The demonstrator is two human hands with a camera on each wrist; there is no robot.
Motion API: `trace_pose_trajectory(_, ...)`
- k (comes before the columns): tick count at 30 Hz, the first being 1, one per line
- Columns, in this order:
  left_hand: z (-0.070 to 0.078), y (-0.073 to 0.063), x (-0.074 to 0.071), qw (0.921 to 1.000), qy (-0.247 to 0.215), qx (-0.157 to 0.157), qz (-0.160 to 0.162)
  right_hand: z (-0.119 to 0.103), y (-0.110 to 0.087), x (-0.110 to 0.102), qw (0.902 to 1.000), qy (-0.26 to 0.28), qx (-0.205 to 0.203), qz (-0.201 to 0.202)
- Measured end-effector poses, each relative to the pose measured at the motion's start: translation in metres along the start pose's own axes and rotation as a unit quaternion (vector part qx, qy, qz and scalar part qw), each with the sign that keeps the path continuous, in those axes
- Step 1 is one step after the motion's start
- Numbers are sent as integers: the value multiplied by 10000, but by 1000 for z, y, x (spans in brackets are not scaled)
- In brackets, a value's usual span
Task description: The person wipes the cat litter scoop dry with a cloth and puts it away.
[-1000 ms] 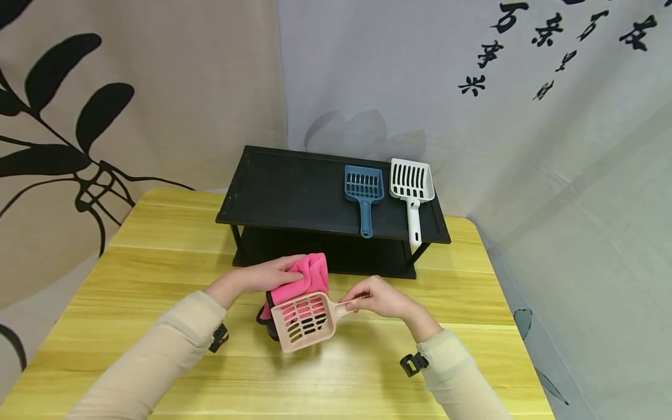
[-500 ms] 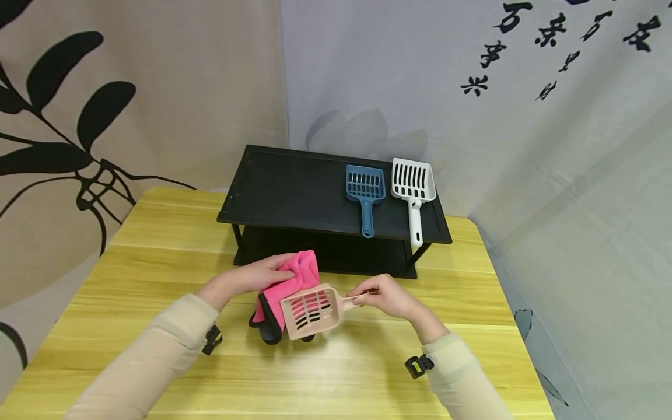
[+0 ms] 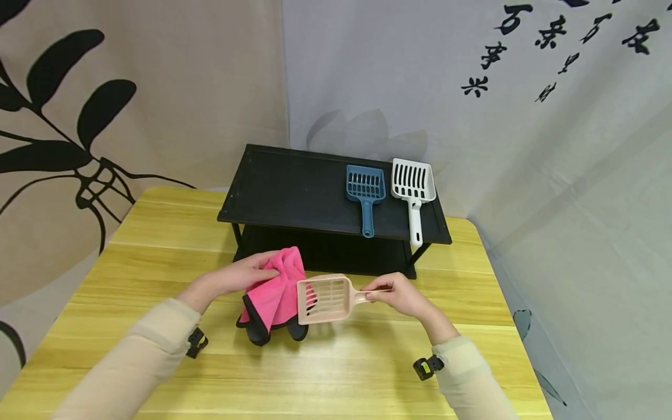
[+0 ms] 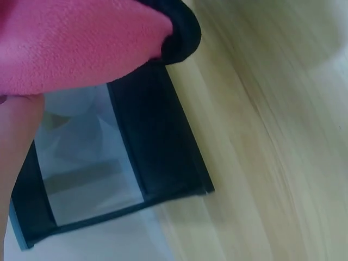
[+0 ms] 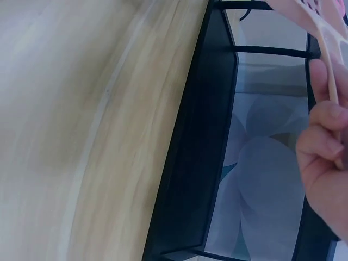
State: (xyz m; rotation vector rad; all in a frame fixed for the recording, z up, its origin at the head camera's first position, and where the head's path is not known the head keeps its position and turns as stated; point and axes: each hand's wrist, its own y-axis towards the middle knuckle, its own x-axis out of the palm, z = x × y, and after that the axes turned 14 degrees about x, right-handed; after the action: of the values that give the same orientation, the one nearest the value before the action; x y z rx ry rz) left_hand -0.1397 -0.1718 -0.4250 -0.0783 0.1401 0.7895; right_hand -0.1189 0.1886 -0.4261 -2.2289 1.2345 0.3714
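Note:
My right hand (image 3: 401,296) pinches the handle of a beige slotted litter scoop (image 3: 326,298), its basket pointing left over the table. The same scoop handle (image 5: 329,70) shows between thumb and fingers in the right wrist view. My left hand (image 3: 242,274) grips a pink cloth (image 3: 277,290) with black edging, bunched at the top and hanging down in folds. The scoop's left edge overlaps the cloth in the head view. In the left wrist view the pink cloth (image 4: 81,43) fills the upper left, and most of the left hand is out of sight.
A black two-tier rack (image 3: 294,189) stands at the back of the wooden table (image 3: 173,256). On its top lie a blue litter scoop (image 3: 366,189) and a white litter scoop (image 3: 413,186), handles over the front edge. Fabric curtains (image 3: 210,87) hang behind.
The cloth, still in my left hand, has moved left and away from the scoop's slots. My right hand has carried the scoop right and slightly up in the view, levelling it.

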Motion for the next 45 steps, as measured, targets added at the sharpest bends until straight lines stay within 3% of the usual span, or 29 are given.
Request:
trace_pose_trajectory(5, -3, -12, -9, 9990, 328, 188, 231, 2, 0, -2, 9992, 176, 271, 220)
trace_pose_trajectory(9, -7, -21, -17, 9971, 510, 147, 552, -3, 3, -4, 9967, 595, 480, 256)
trace_pose_trajectory(17, -8, -30, -23, 9929, 321, 74, 1147, -41, 16, -2, 9827, 1639, 705, 493)
trace_pose_trajectory(28, -10, -34, -23, 9917, 287, -16, 1255, -79, 38, 14, 9570, 2554, 1174, 718)
trace_pose_trajectory(37, -12, -37, -20, 9910, 257, -129, 1305, -96, 50, 20, 9343, 3237, 1457, 335)
trace_pose_trajectory(42, -13, -36, -19, 9910, 280, -59, 1311, -103, 53, 22, 9115, 3791, 1591, 120)
trace_pose_trajectory(45, -13, -36, -19, 9911, 253, -33, 1309, -105, 54, 21, 9037, 4011, 1488, -197)
